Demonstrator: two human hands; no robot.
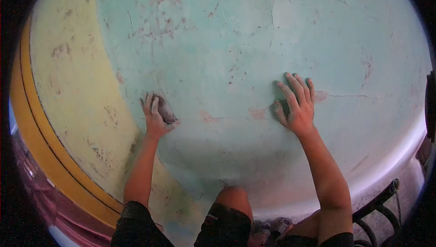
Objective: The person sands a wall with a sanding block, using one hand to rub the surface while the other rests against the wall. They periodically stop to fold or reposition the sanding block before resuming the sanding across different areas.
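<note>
My left hand [155,119] is closed around a dark, dusty sanding block [165,109], pressed against the painted wall [218,69]. Its thumb lies along the lower end of the block and its fingers along the left side. Further right, my right hand [297,106] leans on the pale green part of the wall, fingers spread and nothing held. Grey-white dust coats the fingers of both hands. Brownish bare patches and thin cracks mark the paint, with one crack running right from beside my right hand.
A yellow painted band [68,79] covers the wall's left side, bordered by an orange-yellow trim [50,156]. Dark red fabric [59,206] lies at the lower left. My bent knee [234,199] is low in the middle. A black metal tube frame [379,206] stands at the lower right.
</note>
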